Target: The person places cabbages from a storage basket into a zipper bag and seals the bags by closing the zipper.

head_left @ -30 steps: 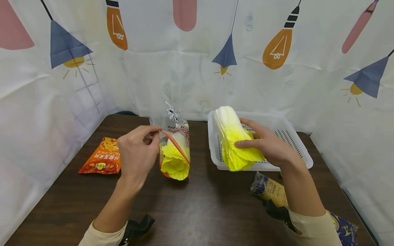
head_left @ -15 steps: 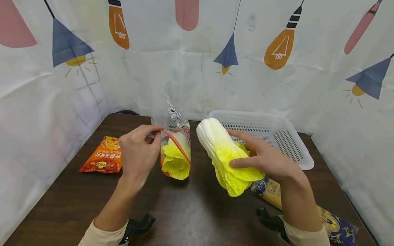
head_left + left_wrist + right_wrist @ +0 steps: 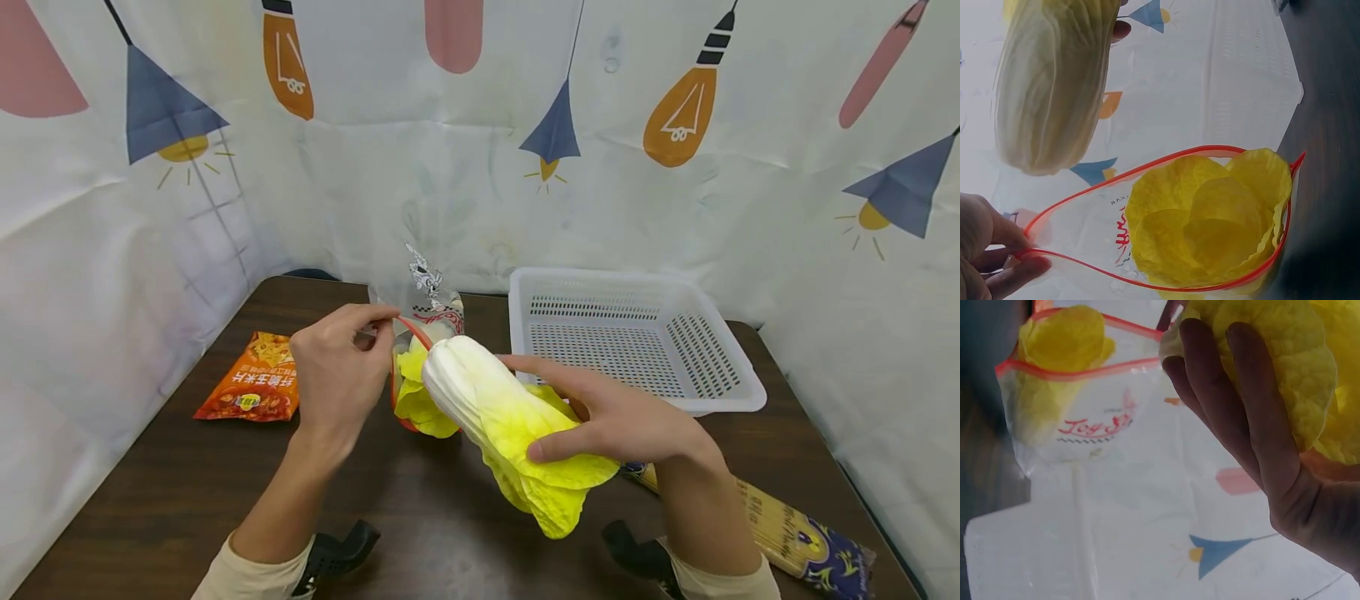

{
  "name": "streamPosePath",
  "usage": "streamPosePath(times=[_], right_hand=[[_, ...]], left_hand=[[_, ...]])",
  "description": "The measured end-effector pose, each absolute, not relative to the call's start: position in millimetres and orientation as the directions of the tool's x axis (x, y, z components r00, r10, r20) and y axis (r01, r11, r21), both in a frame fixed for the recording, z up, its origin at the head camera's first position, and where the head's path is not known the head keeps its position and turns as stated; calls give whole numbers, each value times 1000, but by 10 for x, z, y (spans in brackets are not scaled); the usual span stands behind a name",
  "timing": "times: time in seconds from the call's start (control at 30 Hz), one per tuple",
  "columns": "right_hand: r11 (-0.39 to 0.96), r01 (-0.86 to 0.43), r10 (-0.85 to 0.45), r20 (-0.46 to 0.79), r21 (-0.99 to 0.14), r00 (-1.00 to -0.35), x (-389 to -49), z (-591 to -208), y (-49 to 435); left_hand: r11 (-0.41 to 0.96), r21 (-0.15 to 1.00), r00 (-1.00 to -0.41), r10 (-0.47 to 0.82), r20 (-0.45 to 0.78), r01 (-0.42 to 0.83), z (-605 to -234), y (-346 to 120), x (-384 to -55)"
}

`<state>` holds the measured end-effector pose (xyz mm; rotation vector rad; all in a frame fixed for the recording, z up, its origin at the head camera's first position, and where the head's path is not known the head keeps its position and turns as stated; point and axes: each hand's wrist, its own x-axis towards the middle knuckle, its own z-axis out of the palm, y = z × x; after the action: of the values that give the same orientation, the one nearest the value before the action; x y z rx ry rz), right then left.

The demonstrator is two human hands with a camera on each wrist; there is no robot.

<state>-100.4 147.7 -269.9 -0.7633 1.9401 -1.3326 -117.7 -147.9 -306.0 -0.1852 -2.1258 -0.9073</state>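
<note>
With thumb and fingertips, my left hand [image 3: 341,375] pinches the red-edged mouth of a clear zip bag [image 3: 1141,172]. The bag lies with its mouth spread toward me, and one napa cabbage [image 3: 1210,219] with yellow leaves is inside it. My right hand [image 3: 615,417] grips a second napa cabbage [image 3: 510,417] round its leafy part, thumb on the near side. Its white base points up and left, right in front of the bag's mouth in the head view. The left wrist view has that white base apart from the bag's rim.
A white perforated basket [image 3: 600,337] stands at the back right. At the left lies an orange snack packet [image 3: 251,383]. A long yellow and blue packet [image 3: 795,525] lies at the right, partly behind my right forearm. A printed curtain [image 3: 480,192] hangs beyond the dark table [image 3: 450,533].
My right hand has carried the second cabbage out from over the basket, left and toward me, tilting its base toward the bag. My left hand keeps its pinch on the bag's edge.
</note>
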Motion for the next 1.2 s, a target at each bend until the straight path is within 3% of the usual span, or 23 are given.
streamPosePath(times=[0.3, 0.53, 0.73, 1.2], right_hand=[[273, -77, -841, -199, -959, -503, -1020, -2928, 1292], [224, 54, -858, -223, -973, -463, -1082, -3052, 1203], [194, 213, -813, -279, -958, -511, -1111, -3114, 1129], [91, 248, -754, -229, -964, -615, -1130, -3056, 1108]], left_hand=[[733, 535, -660, -157, 735, 421, -3075, -1460, -1187], [735, 522, -653, -144, 743, 432, -3081, -1466, -1182], [737, 512, -652, -129, 748, 441, -3080, -1473, -1181], [742, 503, -670, -98, 736, 444, -3075, -1475, -1185]])
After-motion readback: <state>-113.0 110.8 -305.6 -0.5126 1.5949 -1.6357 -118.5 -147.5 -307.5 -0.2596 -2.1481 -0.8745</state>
